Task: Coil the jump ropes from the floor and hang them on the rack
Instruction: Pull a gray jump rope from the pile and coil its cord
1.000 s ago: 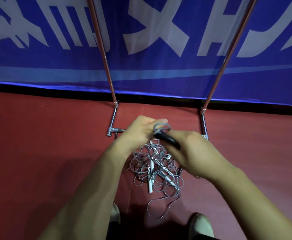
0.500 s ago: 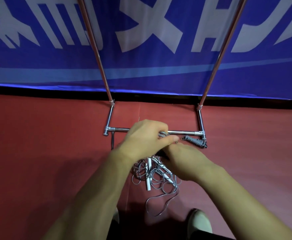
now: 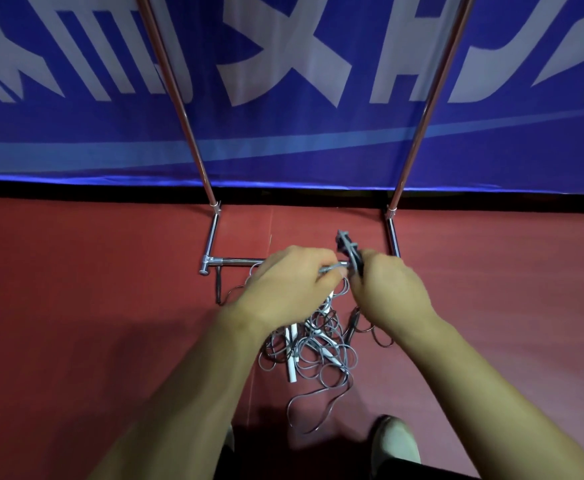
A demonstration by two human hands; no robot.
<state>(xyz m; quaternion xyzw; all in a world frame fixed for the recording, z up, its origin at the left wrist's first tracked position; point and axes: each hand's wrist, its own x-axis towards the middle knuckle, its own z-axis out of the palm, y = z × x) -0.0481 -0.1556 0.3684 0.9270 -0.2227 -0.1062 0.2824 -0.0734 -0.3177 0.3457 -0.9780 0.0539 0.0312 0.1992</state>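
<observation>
My right hand (image 3: 389,292) grips the dark handles of a jump rope (image 3: 349,249), with grey cord wound round their upper end. My left hand (image 3: 290,282) pinches that rope's grey cord just left of the handles. Below both hands a tangled pile of grey jump ropes (image 3: 314,348) with white handles lies on the red floor. The metal rack (image 3: 214,233) stands just beyond, its two uprights rising out of view and its base bar partly hidden by my hands.
A blue banner (image 3: 283,133) with white lettering runs behind the rack. A black rope handle (image 3: 218,284) lies by the rack's left foot. My shoes (image 3: 394,441) stand at the bottom edge, close to the pile.
The hands shifted slightly right and the dark handles now stick up above my right hand, with cord wrapped on them. The view tilted down a little, showing the rack's base bar.
</observation>
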